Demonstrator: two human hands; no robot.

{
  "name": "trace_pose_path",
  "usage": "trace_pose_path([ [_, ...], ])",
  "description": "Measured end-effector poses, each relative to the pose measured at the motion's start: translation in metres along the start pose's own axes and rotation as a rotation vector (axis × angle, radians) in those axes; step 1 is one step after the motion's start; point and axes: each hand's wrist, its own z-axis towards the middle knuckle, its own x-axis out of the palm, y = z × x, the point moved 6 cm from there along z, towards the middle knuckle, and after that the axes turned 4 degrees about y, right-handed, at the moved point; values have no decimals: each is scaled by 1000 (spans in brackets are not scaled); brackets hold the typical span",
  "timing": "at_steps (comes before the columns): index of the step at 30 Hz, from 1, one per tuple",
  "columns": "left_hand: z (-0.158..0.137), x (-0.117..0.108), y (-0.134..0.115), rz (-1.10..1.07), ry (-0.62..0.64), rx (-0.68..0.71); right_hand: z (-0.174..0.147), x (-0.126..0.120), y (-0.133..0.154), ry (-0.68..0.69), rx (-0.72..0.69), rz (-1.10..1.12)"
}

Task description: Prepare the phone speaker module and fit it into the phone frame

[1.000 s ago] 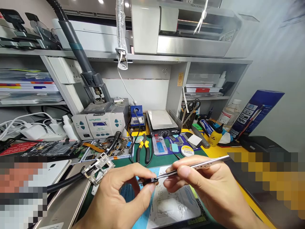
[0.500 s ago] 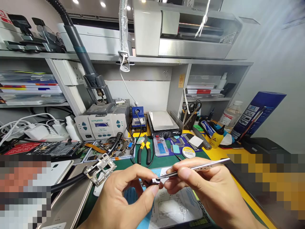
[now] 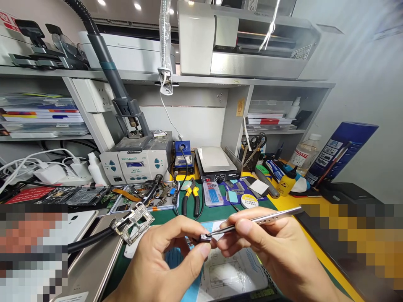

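Note:
Between the thumb and forefinger of my left hand [image 3: 170,260] is pinched a small dark, shiny part [image 3: 205,238], mostly covered by the fingers; its kind I cannot make out. My right hand [image 3: 267,243] grips a pair of metal tweezers [image 3: 264,219] like a pen. Their tips reach the small part; whether they clasp it or only touch it is too small to tell. Left of my left hand, a bare circuit board [image 3: 135,221] with a cut-out middle sits by a black hose [image 3: 94,240]. Beneath both hands lies a white and blue work surface [image 3: 226,272].
Yellow-handled pliers [image 3: 191,199] lie behind the hands, beside a tray of boards [image 3: 147,197]. Farther back stand a soldering station [image 3: 137,167] and a hot plate [image 3: 218,167]. At right are a yellow bottle [image 3: 287,182] and a clear bottle [image 3: 304,155]. Phones [image 3: 91,256] lie at left.
Both hands stay almost in place. The small part's top looks darker and slightly turned, and the rear end of the tweezers has shifted a little left.

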Motion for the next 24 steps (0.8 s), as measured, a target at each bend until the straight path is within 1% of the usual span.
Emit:
trace_pose_path([
  [3,0,0,0,-8,-10,-15,1,-1,-2,12,0,9],
  [7,0,1,0,26,-3,25,2,-2,-4,44,-5,18],
  [10,0,1,1,39,9,48,2,-4,-5,32,2,18],
  [17,-2,0,2,36,9,25,2,-3,-6,62,-6,47],
  [21,-2,0,2,32,-5,35,1,-1,-7,64,21,81],
  [24,-2,-1,2,74,-18,55,2,2,-9,61,66,121],
])
